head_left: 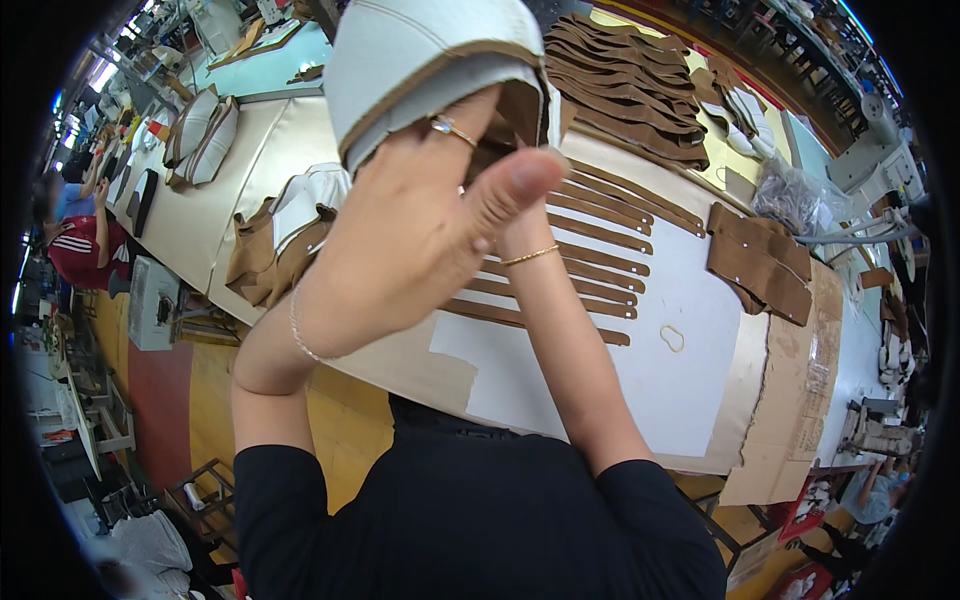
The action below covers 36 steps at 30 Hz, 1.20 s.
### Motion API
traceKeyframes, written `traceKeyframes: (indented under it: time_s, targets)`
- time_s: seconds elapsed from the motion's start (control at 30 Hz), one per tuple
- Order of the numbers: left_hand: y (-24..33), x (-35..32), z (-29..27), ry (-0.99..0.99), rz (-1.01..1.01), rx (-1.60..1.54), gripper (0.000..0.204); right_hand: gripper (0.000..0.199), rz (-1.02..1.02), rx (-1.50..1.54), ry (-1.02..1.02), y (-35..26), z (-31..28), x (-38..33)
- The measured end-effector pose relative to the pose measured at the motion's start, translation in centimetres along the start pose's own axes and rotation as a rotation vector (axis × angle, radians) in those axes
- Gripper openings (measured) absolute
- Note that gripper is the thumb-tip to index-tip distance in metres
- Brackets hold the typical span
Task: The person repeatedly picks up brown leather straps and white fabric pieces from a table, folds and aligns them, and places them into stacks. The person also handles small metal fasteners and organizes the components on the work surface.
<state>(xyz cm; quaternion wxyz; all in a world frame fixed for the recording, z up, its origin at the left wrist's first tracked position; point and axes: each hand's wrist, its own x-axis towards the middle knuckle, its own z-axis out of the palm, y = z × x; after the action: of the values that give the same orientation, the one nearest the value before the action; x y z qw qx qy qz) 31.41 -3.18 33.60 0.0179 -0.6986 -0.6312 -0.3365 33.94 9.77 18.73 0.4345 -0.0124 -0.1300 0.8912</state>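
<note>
Close to the camera is a curved, cap-like white leather piece (440, 60) with a stitched seam and a brown lining along its edge. My left hand (400, 235) has its fingers tucked under and inside that edge, while its thumb sticks out to the right. Behind it rises my right forearm; only the wrist of my right hand (524, 232) shows, its fingers hidden by the left hand and the piece. Below and right of my hands, several narrow brown strips (600, 262) with small white marks lie in a row on a white sheet (690, 390).
Wavy brown pieces (625, 85) are stacked at the back. Brown-and-white pieces (290, 225) lie on the left. Farther right are flat brown panels (755, 260), a clear plastic bag (800, 195) and cardboard (785, 400). A rubber band (672, 338) rests on the sheet. A person in red (90, 245) is far left.
</note>
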Motion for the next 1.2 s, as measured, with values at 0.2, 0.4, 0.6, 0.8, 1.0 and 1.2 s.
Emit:
traceKeyframes:
  time_s: [0.2,0.4,0.6,0.8,1.0,1.2]
  targets:
    - [-1.1,2.1,-2.5,0.115,-0.247,-0.209,0.048,0.068,0.326,-0.011,-0.306,-4.3,-1.8,0.8]
    - [-1.3,3.4,-2.6,0.344,-0.167,-0.216,0.059,0.07,0.447,-0.135,-0.788,-6.0,-2.7,0.8]
    - [-0.4,3.2,-3.8,0.264,-0.169,-0.278,0.068,0.046,0.128,-0.374,-0.373,-7.3,1.1,0.1]
    - [-1.7,2.8,-1.4,0.331,-0.158,-0.247,0.063,0.04,0.238,0.463,-0.558,-9.7,-0.4,3.1]
    - [-5.7,1.0,1.0,0.533,-0.199,-0.311,0.061,0.037,0.36,0.517,-0.444,-9.9,1.4,2.9]
    - [-8.4,3.2,-3.9,0.45,0.254,-1.232,0.05,0.033,0.465,-0.476,-0.299,-9.6,2.7,-1.5]
